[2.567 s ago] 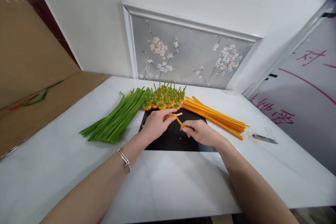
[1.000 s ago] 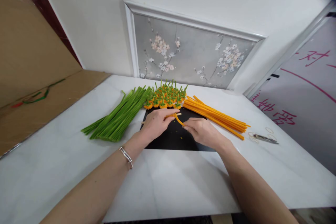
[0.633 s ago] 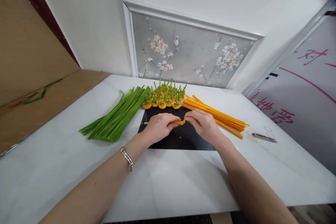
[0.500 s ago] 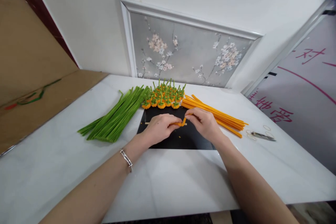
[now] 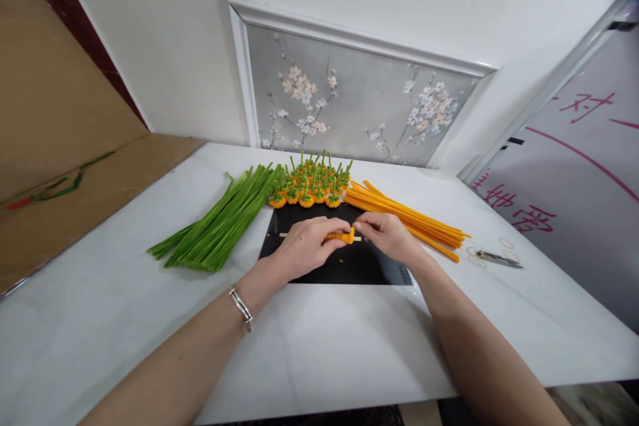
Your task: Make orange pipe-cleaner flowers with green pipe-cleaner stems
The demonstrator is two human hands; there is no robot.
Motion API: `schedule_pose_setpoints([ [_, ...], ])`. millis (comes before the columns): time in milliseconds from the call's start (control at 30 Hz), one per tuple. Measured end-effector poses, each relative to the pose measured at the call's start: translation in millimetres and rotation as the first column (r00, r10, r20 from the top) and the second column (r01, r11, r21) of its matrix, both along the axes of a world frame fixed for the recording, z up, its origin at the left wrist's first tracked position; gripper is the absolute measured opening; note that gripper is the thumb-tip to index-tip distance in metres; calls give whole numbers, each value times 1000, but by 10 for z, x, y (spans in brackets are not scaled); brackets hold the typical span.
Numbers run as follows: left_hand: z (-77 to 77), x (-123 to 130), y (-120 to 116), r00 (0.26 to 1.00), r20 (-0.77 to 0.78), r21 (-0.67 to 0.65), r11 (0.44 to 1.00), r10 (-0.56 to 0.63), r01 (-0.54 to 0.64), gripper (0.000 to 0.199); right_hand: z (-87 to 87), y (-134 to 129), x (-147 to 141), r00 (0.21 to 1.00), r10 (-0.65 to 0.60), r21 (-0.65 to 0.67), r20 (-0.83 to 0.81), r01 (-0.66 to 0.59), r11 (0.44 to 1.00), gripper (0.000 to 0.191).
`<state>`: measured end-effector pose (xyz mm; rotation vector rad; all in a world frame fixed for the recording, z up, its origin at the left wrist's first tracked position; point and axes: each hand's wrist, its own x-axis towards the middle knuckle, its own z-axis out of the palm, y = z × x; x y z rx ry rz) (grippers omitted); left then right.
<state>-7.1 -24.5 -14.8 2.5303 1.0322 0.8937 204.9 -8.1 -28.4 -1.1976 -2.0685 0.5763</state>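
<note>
An orange fuzzy stem [image 5: 341,237] is coiled around a thin pale stick [image 5: 357,239] above a black mat [image 5: 364,266]. My left hand [image 5: 314,243] is closed on the coiled part and the stick, whose left end shows past the hand. At the right end of the coil, my right hand [image 5: 383,231] pinches the stem's bent-up end. Just behind the mat stand several orange pieces with green stems [image 5: 306,198]. A bundle of green fuzzy stems [image 5: 219,219] lies to the left, and a bundle of orange ones [image 5: 414,212] lies to the right.
Small scissors [image 5: 499,259] and thin loops [image 5: 506,243] lie on the white marbled table [image 5: 319,346] at the right. Brown cardboard [image 5: 100,180] covers the far left. A wall with a framed blossom panel [image 5: 349,96] rises behind, and a board with red writing [image 5: 574,166] stands right.
My hands and the stick have shifted slightly to the right. More of the orange coil shows between my fingers, and the free end held by my right hand looks shorter.
</note>
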Motion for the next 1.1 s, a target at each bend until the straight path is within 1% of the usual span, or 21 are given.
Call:
schedule_pose_setpoints([
  [100,12,0,-9,999,32,-13,1000,7,-6,26,-22,6,7,999,33,-37,19,-32,999,30],
  [267,11,-2,2,999,35,41,999,2,-4,28,-40,3,0,997,74,-97,25,-71,993,31],
  [400,19,-6,24,996,87,40,999,-4,1,25,-19,-32,-17,993,110,-116,29,-106,988,31],
  [467,23,-15,43,995,100,25,999,21,-24,25,3,-62,-28,988,141,-114,61,-133,984,31],
  [567,11,-41,86,994,77,13,996,83,-84,24,42,-117,-51,977,171,-102,127,-158,982,25],
  [633,-9,-63,117,991,51,14,992,121,-122,24,67,-158,-76,970,161,-61,184,-153,986,21],
  [700,-32,-82,141,988,30,17,988,151,-151,23,89,-201,-110,955,139,7,261,-146,989,21],
  [800,-56,-100,157,985,-1,30,985,172,-172,23,115,-257,-162,921,87,116,379,-140,983,22],
  [867,-61,-105,154,984,-33,49,983,178,-176,23,130,-283,-185,907,53,174,418,-137,975,21],
  [967,-52,-102,138,982,-78,81,983,174,-167,23,157,-299,-194,921,16,256,390,-125,958,21],
  [1100,-33,-80,106,985,-98,106,986,140,-129,23,192,-293,-178,970,-5,331,243,-79,940,21],
])
